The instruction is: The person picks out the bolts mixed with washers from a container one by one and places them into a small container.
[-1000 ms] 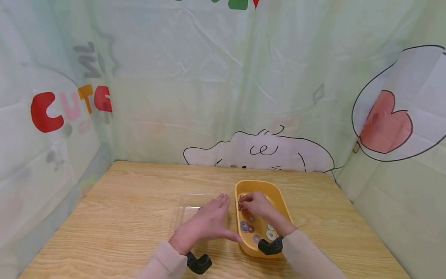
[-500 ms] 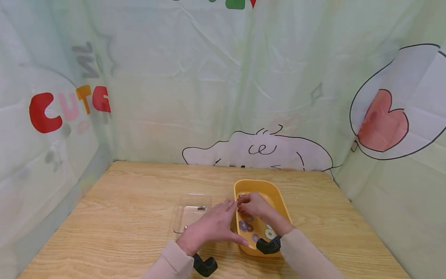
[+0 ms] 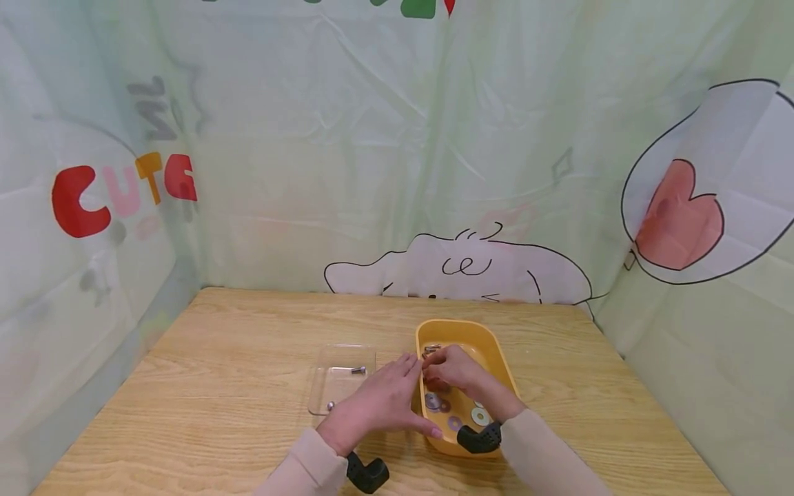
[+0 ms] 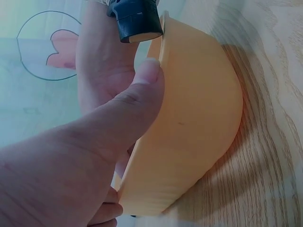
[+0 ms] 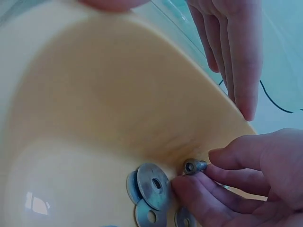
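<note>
In the head view, my left hand (image 3: 381, 399) rests along the left rim of the yellow bin (image 3: 509, 365), its fingers straight. Its thumb (image 4: 149, 73) lies on that rim. My right hand (image 3: 457, 368) reaches inside the bin near the left wall. Its thumb and fingers pinch a small hex-socket bolt (image 5: 191, 166), seen in the right wrist view. Beside those fingertips lie several metal washers (image 5: 146, 177), some overlapping. More bolts (image 3: 432, 348) lie at the bin's far left, partly hidden by the right hand.
Left of the bin is a clear plastic tray (image 3: 325, 386), partly covered by my left hand. One bolt (image 3: 358, 370) lies in it, with another small metal piece (image 3: 331, 406) near its front. A wooden table (image 3: 217, 386) carries both, with a printed curtain (image 3: 279, 172) behind.
My left hand has moved right from over the clear tray to the bin's rim, uncovering the bolt in the tray. The right hand stays inside the bin, with only small finger movements.
</note>
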The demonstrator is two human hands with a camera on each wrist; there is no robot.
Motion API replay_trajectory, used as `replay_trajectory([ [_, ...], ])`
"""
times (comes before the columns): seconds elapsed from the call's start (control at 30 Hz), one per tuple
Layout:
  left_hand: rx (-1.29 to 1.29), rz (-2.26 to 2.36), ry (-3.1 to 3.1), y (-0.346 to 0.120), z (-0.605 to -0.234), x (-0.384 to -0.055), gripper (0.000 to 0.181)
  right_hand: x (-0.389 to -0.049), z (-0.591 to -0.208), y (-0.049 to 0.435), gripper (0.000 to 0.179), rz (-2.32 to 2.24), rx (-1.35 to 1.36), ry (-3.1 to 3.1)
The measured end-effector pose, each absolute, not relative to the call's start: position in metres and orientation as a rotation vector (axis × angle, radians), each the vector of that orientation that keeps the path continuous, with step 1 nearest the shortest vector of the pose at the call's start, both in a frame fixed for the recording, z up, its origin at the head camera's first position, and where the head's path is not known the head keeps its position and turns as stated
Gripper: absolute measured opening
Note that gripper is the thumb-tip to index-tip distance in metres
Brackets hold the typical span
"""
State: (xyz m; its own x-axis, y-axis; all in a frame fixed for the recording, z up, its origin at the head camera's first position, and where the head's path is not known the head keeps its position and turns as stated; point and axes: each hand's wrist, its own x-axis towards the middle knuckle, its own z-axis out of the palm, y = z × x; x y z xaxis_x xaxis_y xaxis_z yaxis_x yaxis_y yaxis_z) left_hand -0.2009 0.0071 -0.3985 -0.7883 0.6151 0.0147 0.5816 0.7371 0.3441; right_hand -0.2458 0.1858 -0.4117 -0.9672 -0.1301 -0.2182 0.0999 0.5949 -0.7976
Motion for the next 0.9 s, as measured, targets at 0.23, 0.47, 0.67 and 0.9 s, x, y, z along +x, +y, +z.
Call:
replay_trajectory([
  [0.23, 1.013, 0.485, 2.861, 0.0074, -0.3983, -0.2033, 0.119, -0.2448, -0.4111, 0.1843, 0.024, -1.325, 0.012, 2.538],
  [0.47, 1.005, 0.486, 2.848, 0.0075, -0.3974, -0.2018, 0.115, -0.2417, -0.4131, 0.1861, 0.024, -1.377, -0.005, 2.491],
  [0.67, 1.052, 0.47, 2.869, 0.0077, -0.3965, -0.2018, 0.117, -0.2407, -0.4137, 0.188, 0.024, -1.419, -0.026, 2.431],
  [0.9, 1.063, 0.49, 2.877, 0.0075, -0.3966, -0.2029, 0.115, -0.2437, -0.4147, 0.1908, 0.028, -1.475, -0.048, 2.335],
])
